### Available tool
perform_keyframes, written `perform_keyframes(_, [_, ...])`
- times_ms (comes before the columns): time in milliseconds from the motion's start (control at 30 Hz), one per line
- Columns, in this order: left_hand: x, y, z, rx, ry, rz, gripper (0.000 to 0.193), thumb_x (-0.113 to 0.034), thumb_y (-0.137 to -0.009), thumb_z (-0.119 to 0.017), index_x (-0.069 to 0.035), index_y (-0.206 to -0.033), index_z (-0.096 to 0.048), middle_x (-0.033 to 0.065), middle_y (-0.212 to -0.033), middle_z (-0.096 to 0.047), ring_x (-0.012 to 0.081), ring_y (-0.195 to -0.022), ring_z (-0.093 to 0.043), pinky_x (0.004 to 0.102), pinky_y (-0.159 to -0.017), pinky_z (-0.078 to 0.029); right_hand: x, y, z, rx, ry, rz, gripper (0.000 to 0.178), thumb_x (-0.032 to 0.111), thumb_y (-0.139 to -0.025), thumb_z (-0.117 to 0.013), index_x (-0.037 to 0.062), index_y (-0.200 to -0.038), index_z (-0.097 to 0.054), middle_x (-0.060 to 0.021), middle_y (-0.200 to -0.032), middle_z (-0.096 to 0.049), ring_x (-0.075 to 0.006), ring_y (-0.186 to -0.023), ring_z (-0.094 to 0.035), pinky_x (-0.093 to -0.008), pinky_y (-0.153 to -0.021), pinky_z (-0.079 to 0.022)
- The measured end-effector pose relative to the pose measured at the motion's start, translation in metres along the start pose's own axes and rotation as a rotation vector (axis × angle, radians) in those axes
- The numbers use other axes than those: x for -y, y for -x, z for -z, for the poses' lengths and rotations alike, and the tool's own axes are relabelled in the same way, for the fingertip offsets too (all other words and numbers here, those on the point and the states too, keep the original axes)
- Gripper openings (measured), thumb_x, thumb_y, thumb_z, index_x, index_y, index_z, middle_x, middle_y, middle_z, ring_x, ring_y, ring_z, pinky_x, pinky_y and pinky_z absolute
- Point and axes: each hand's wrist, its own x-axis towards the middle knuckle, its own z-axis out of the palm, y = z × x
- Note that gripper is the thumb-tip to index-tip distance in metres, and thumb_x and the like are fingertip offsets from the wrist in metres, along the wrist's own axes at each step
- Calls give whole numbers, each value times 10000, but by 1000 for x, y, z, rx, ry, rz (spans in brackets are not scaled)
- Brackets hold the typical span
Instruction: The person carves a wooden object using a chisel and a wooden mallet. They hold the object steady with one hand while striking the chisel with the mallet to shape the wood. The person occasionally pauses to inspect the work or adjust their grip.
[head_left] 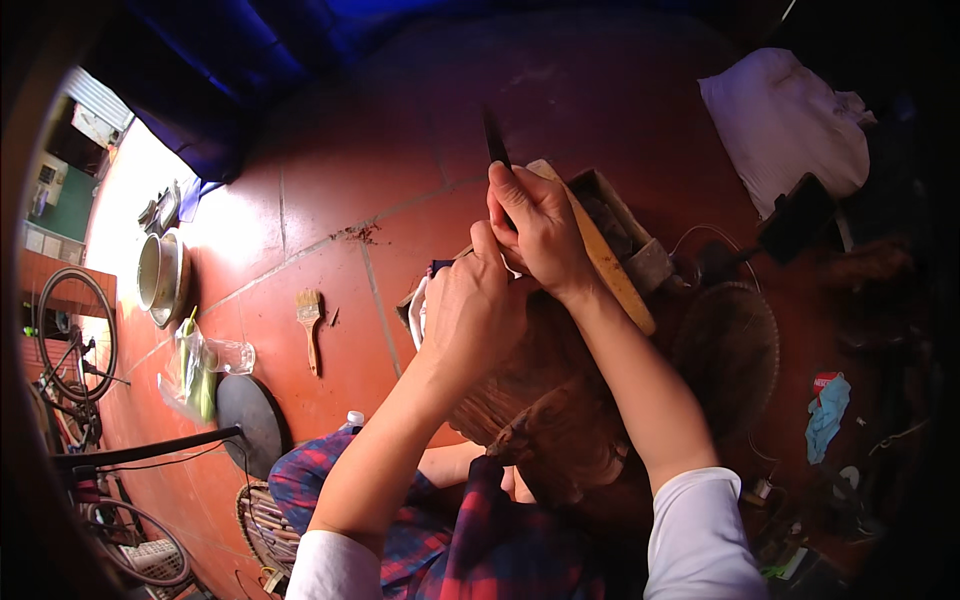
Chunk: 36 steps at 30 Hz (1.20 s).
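A narrow, dark, pointed blade (494,138) sticks up past the thumb of my right hand (542,228), which is closed around its lower end. Pressed close on the left is my left hand (468,305), curled with its knuckles up; what its fingers hold is hidden. Both hands are over a brown carved piece of wood (570,430) with a grooved surface. A dark and white cloth (418,312) shows beside my left hand. Just beyond my right forearm lies a pale yellow wooden bar (608,265).
An open box (592,185) stands behind the bar. On the tiled floor lie a paintbrush (311,325), a plastic bag with something green (190,375) and metal basins (165,275). A white sack (790,130) is far right; a blue mask (827,415) lies right. A round black stand base (250,425) is left.
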Motion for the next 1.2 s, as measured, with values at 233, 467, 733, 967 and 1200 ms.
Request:
perform_keyframes(233, [-9, 24, 0, 44, -84, 17, 501, -205, -716, -711, 50, -1028, -415, 254, -839, -623, 412, -743, -612, 496, -652, -467, 4, 22, 1, 28, 75, -172, 411, 327, -975, -479, 71, -654, -463, 54, -531, -407, -24, -448, -343, -219, -409, -268])
perform_keyframes(467, [-5, 35, -5, -147, 5, -166, 462, -150, -737, -686, 59, -1037, -404, 229, -698, -596, 404, -635, -612, 452, -564, -490, 7, 33, -6, 101, -16, -143, 393, 311, -977, -481, 74, -663, -469, 53, -535, -397, -19, -466, -350, -203, -426, -274])
perform_keyframes(733, [-5, 17, -1, -15, 5, 64, 434, -193, -750, -681, 41, -990, -404, 236, -706, -614, 434, -671, -602, 490, -599, -469, 10, 16, -10, 81, -29, -30, 400, 322, -980, -465, 77, -665, -454, 51, -503, -370, -21, -411, -317, -205, -378, -227])
perform_keyframes(967, [-8, 12, -7, -25, -19, 125, 342, -161, -807, -633, 25, -966, -394, 226, -703, -625, 409, -649, -612, 497, -582, -461, 2, -1, -6, 77, 1, -7, 398, 323, -981, -465, 78, -668, -465, 57, -500, -371, -19, -408, -311, -208, -384, -234])
perform_keyframes(1200, [-9, 16, -5, 29, -65, 10, 396, -177, -765, -641, 73, -971, -412, 248, -678, -600, 429, -632, -597, 486, -610, -471, -6, 12, 2, -20, 132, -38, 411, 330, -977, -475, 80, -651, -463, 56, -518, -393, -22, -456, -352, -215, -425, -267])
